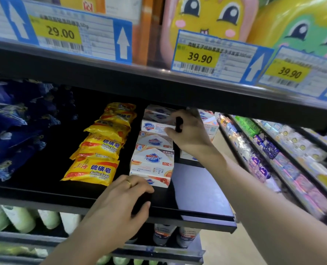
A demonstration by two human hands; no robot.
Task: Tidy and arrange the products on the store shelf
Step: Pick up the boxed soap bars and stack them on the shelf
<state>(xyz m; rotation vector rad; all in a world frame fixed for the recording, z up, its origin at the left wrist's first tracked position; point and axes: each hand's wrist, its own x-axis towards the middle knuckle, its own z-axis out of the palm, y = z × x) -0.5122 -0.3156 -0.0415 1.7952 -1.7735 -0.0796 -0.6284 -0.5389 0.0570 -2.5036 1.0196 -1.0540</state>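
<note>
A row of white soap boxes (152, 159) with blue and orange logos runs front to back on the black shelf (197, 197). My right hand (189, 134) reaches deep into the shelf, holding a small black object against its palm and pinching a white box (155, 128) near the back of the row. My left hand (124, 203), with a ring on one finger, rests curled at the shelf's front edge, its fingertips against the frontmost soap box (158, 181). Yellow sulfur soap packs (99, 150) lie stacked in a row just left of the boxes.
Dark blue patterned packs (11, 131) fill the shelf's left part. More white boxes (209, 123) stand behind my right hand. Price tags (199, 58) hang on the shelf above. Bottles (21, 219) stand below. Another shelving aisle (273, 150) stretches away to the right.
</note>
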